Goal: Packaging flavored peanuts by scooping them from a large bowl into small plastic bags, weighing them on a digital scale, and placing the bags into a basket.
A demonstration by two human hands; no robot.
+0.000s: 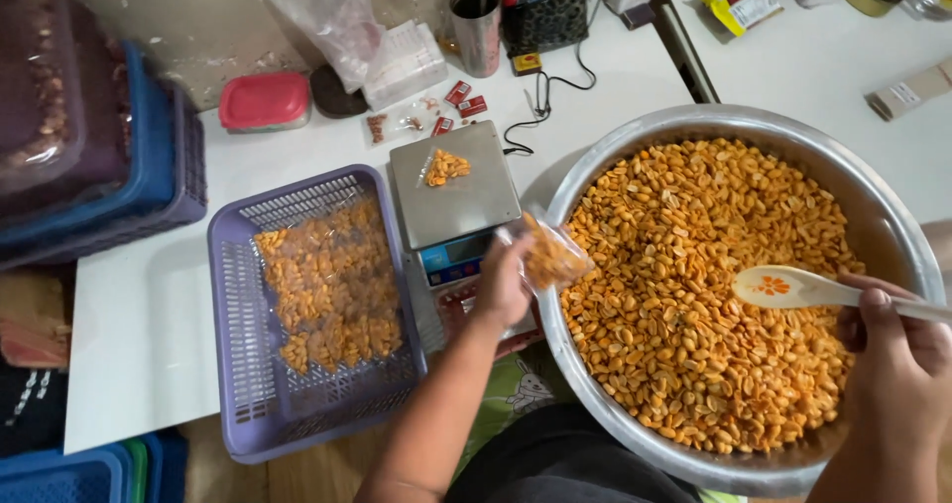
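Steel basin (897, 215) of orange peanuts: right hand (892, 364) grips a pale spoon (788, 287) above it, left hand (503, 287) pinches a part-filled clear bag (553, 255) at its left rim, beside the scale (453, 190).

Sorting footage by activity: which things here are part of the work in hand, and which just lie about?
In use: left hand holding clear nut-filled bag; right hand holding white plastic spoon; steel bowl of peanuts; digital scale; purple basket.

Lying about: red-lidded container; metal cup.

The left hand (503, 287) reaches forward with its grip pinched closed, while the right hand (892, 349) is fisted, thumb up.
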